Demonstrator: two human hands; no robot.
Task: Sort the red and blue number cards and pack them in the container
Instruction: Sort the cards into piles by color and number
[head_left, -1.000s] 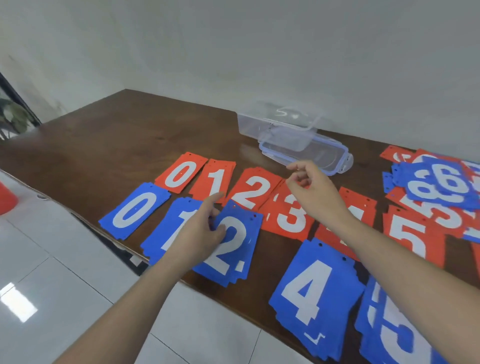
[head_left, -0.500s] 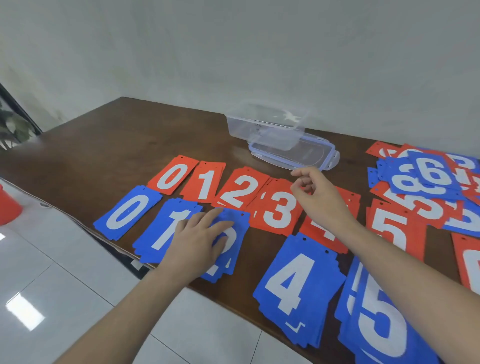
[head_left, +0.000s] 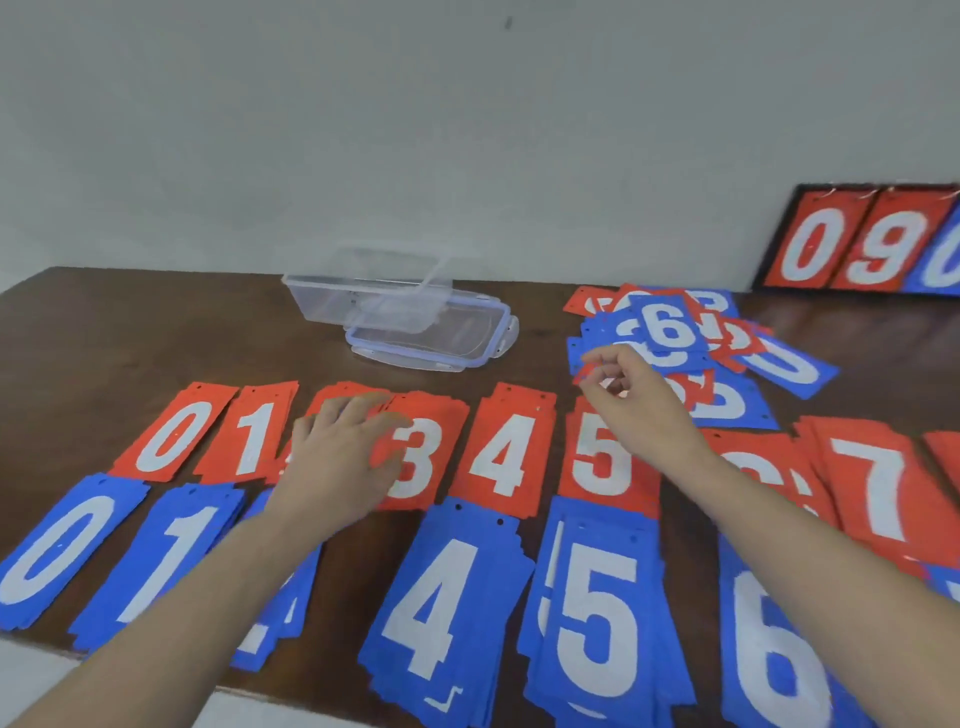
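Note:
Red number card piles 0 (head_left: 171, 441), 1 (head_left: 257, 436), 3 (head_left: 426, 457), 4 (head_left: 504, 457), 5 (head_left: 602, 467) and 7 (head_left: 872, 493) lie in a row. In front runs a blue row: 0 (head_left: 57, 551), 1 (head_left: 171, 556), 4 (head_left: 441, 608), 5 (head_left: 597, 623), 6 (head_left: 774, 660). My left hand (head_left: 343, 457) lies flat over the red 2 pile, touching the red 3. My right hand (head_left: 639, 395) hovers above the red 5. Its curled fingertips are at a red corner of the unsorted pile (head_left: 670, 332); whether they pinch it is unclear. The clear container (head_left: 363, 299) stands behind.
The container's lid (head_left: 441, 338) lies flat against its front. A flip scoreboard (head_left: 872, 244) showing red 0 and 9 leans on the wall at the back right. The table's near edge (head_left: 311, 699) runs just below the blue row, over a white floor.
My left hand left the blue 2 pile and moved up onto the red 2 pile. My right hand travelled right to the unsorted pile. The view swung right.

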